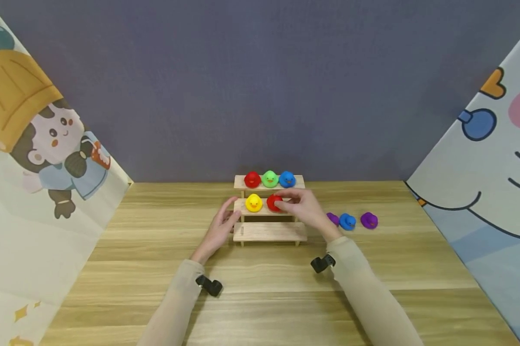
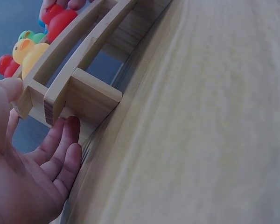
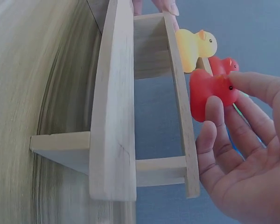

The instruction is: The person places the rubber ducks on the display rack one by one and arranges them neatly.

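Note:
A small wooden three-tier stand (image 1: 270,231) is between my hands. With thumb and fingers, my right hand (image 1: 304,207) pinches a red rubber duck (image 3: 206,95) at the right part of the middle tier. A yellow rubber duck (image 1: 253,203) sits to its left on that tier. On the top tier are a red duck (image 1: 252,180), a green duck (image 1: 270,179) and a blue duck (image 1: 287,179). My left hand (image 1: 218,229) is at the stand's left end, its fingers loosely bent and its thumb (image 2: 11,87) right at the middle tier's end.
On the table (image 1: 260,288), right of the stand, lie a blue duck (image 1: 347,221), a purple duck (image 1: 369,220) and another purple duck (image 1: 332,218) partly covered by my right wrist. A dark grey panel (image 1: 268,86) rises behind the stand, with cartoon-printed panels at both sides.

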Demonstrator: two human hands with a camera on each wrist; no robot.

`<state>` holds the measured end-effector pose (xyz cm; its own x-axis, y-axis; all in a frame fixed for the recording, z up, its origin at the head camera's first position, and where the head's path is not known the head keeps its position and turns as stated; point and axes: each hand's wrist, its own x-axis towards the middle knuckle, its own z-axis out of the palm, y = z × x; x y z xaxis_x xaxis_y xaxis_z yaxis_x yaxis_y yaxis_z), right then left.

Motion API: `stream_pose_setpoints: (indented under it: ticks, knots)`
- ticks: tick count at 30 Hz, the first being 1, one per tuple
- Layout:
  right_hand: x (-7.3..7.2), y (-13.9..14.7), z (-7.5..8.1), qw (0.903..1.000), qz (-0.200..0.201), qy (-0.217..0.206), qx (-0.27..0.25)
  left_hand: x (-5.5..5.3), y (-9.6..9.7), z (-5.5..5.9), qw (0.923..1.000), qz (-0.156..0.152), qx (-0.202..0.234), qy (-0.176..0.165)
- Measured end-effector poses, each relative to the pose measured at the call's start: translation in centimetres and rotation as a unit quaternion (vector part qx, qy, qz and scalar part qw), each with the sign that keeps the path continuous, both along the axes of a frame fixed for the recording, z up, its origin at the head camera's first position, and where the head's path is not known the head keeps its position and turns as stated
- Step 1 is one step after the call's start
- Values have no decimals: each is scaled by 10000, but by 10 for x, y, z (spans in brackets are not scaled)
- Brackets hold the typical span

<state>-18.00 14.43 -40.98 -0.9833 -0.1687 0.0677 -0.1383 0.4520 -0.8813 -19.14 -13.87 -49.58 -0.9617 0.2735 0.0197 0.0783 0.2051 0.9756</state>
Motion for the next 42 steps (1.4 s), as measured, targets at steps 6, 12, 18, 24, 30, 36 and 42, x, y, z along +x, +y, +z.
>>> stream_pose_setpoints:
  ticks: [6,12,18,24,30,36,42]
  knots:
    - [-4,-4,-5,10000,20,-71,-43,-1,1,1,10000,-36,-26,55]
    - [-7,-7,-7,9998,77,-158,-20,-1,1,-1,10000,14,-35,14]
    - [-9,-9,-7,9996,131,-231,-15,0,0,0,10000,29,-59,9]
    - [-7,-9,-7,9997,150,-199,-21,0,1,-1,10000,41,-68,11]
    - [-6,-9,-8,9997,138,-200,-47,0,2,-2,10000,72,-39,12]
    - [-7,-8,-10,9997,140,-173,-104,1,3,-2,9999,53,-116,20]
    - [-10,-7,-13,9996,155,-219,-99,1,2,0,9999,33,-146,26]
